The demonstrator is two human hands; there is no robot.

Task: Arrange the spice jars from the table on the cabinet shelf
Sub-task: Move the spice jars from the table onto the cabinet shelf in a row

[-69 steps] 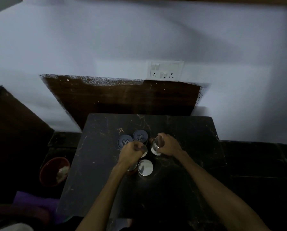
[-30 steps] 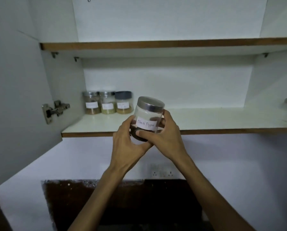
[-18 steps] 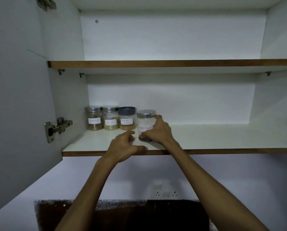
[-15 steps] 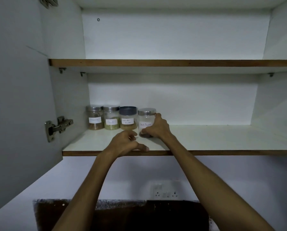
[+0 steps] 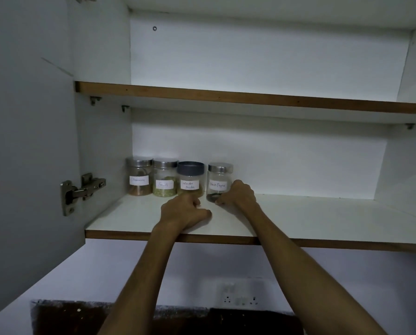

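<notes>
Standing open, the cabinet (image 5: 274, 56) showed two white shelves, and the lower shelf (image 5: 323, 218) served as the landmark for everything else. The door (image 5: 28, 141) hung to the left of that shelf, with a metal hinge (image 5: 81, 192) just off the shelf's left end. Below the shelf, on the wall, sat a socket plate (image 5: 240, 296).

Four spice jars stood upright in a row at the shelf's back left: a steel-lidded jar (image 5: 139, 176) nearest the side wall, a second steel-lidded jar (image 5: 165, 177) touching it, a dark-lidded jar (image 5: 190, 177) labelled coriander powder, and the black pepper jar (image 5: 219, 181) last, just beside it with a slim gap.

The right hand (image 5: 238, 195) curled round the lower right side of the pepper jar, fingertips pinching near its base. The left hand (image 5: 185, 211) rested on the shelf in front of the dark-lidded jar, fingers loosely curled and holding nothing.

By my judgement the fourth jar was as good as placed; letting go remained, and whatever jars were left on the table, which lay out of view
</notes>
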